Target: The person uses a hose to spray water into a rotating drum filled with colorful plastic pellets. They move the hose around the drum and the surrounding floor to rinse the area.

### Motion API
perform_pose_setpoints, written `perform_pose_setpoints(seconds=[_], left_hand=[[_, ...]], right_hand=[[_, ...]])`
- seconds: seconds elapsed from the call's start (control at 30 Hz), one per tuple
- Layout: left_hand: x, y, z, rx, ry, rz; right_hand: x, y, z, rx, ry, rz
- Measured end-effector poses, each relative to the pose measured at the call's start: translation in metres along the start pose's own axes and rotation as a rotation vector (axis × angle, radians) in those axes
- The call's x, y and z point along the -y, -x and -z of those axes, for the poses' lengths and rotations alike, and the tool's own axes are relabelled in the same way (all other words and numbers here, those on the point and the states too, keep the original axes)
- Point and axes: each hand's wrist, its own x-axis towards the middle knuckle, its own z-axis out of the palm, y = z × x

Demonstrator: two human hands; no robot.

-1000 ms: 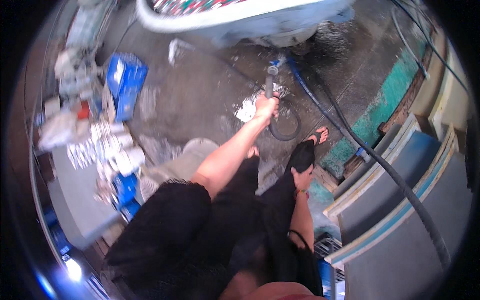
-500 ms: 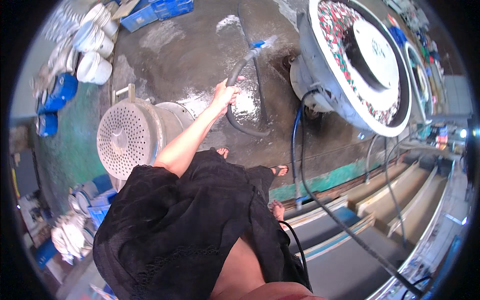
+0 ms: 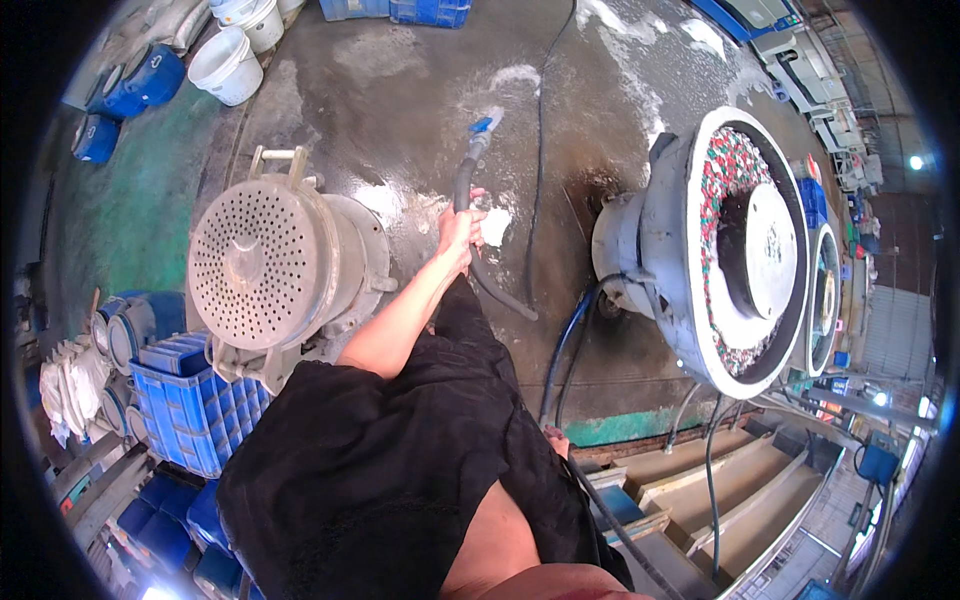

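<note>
My left hand [image 3: 460, 238], at the centre, is closed around a dark grey hose [image 3: 466, 180]. The hose curves down below the fist to the wet floor, and a blue valve [image 3: 482, 125] sits at its far end with a pale blur at the tip. My right hand is out of view. Left of my forearm stands a metal drum with a perforated round lid [image 3: 250, 262]. To the right is a large round tub [image 3: 690, 250] with a white rim. Small red, green and white pieces [image 3: 735, 160] lie in it around a white central hub [image 3: 770, 250].
A thin dark cable [image 3: 541, 150] runs along the wet concrete floor [image 3: 400, 110]. More hoses [image 3: 565, 350] hang by the tub's base. Compartmented troughs [image 3: 720, 480] are at lower right. Blue crates [image 3: 190, 400], white buckets [image 3: 226, 68] and blue barrels [image 3: 155, 75] line the left side.
The view has shifted, so the tub now appears lower and the blue crates at left show more. My left hand still grips the hose, whose valve end now points more straight ahead.
</note>
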Motion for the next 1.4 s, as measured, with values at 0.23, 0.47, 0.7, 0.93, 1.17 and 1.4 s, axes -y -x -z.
perform_pose_setpoints(seconds=[0.23, 0.47, 0.7, 0.93, 1.17, 1.4], left_hand=[[-0.034, -0.074, -0.068, 0.026, -0.038, -0.037], [-0.054, -0.159, -0.17, 0.281, -0.332, 0.23], [-0.076, -0.227, -0.253, 0.489, -0.543, 0.446], [-0.079, -0.304, -0.307, 0.566, -0.604, 0.515], [-0.087, -0.423, -0.357, 0.67, -0.603, 0.609], [-0.128, -0.55, -0.403, 0.684, -0.599, 0.919]], right_hand=[[0.024, -0.149, -0.014, 0.12, -0.021, 0.13], [0.212, -0.184, -0.06, 0.464, -0.161, 0.276], [0.37, -0.146, -0.076, 0.168, -0.087, 0.119], [0.351, -0.151, -0.07, -0.03, -0.268, 0.061], [0.364, -0.175, -0.118, -0.042, -0.312, -0.001], [0.341, -0.224, -0.184, -0.06, -0.439, 0.142]])
